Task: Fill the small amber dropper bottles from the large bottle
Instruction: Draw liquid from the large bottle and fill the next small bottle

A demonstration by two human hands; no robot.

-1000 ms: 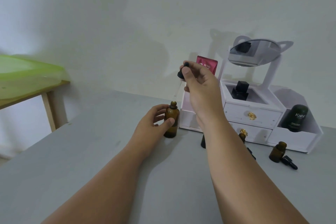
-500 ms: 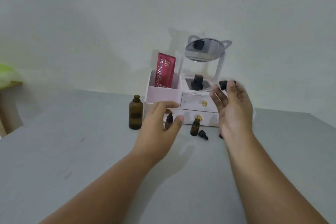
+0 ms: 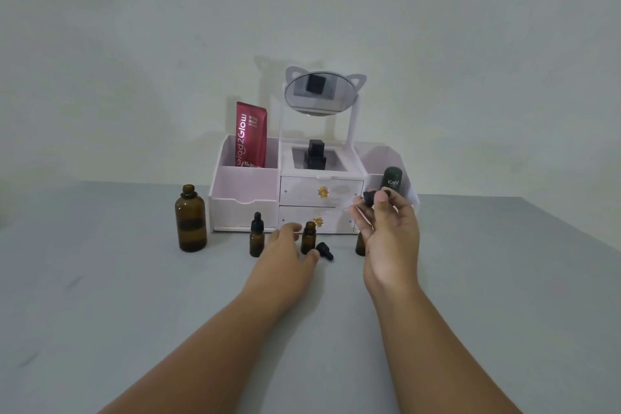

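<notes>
Right grip (image 3: 389, 239) is up off the desk (image 3: 134, 312), pinching a dropper (image 3: 369, 197) by its black rubber top between thumb and fingertips. The glass tube is faint, angling down toward the other hand.

Left grip (image 3: 285, 252) is spread around the uncapped small amber bottle (image 3: 308, 238), fingers on its far-left side and thumb by its base. Honestly can't tell if it's actually touching yet. That bottle stands upright between the two grips, with a loose black dropper cap (image 3: 324, 250) lying just past the left thumb.

Just left of the left grip is a capped small bottle (image 3: 257, 235), and further out that way the large amber bottle (image 3: 190, 218), open at the top. A third small bottle (image 3: 360, 244) peeks out behind the right grip. The glass is too dark to read fill levels.

Behind both grips sits the white organizer (image 3: 243, 208): red tube (image 3: 250, 134) in its left bin, black bottle (image 3: 316, 153) in the middle, green Kahf bottle (image 3: 392, 179) in the right bin.
</notes>
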